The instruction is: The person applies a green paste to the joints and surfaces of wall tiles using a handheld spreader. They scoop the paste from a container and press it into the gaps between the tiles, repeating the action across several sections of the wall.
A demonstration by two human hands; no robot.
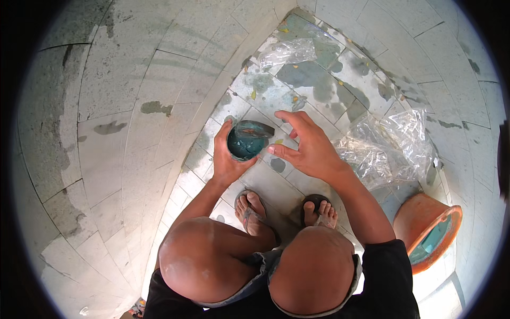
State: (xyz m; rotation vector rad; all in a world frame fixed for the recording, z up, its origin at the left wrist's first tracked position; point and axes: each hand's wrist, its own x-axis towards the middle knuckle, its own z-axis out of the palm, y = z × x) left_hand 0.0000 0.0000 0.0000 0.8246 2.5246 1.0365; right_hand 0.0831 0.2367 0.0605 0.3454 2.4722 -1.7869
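My left hand (227,154) is closed around a small round cup (241,157) above the floor. Dark teal, wet-looking liquid (247,144) lies inside it. A dark flat piece (258,128) rests in the cup and sticks out over its right rim; its kind I cannot make out. Just to the right of the cup is my right hand (311,146), thumb and fingers spread apart with nothing between them. Its thumb tip is close to the rim.
I squat, sandalled feet on a stained tile floor (273,183). Crumpled clear plastic sheets (380,149) lie at right, another (287,52) farther off. An orange pot (425,215) with teal contents stands low right. Stone-tiled walls (122,106) rise on both sides.
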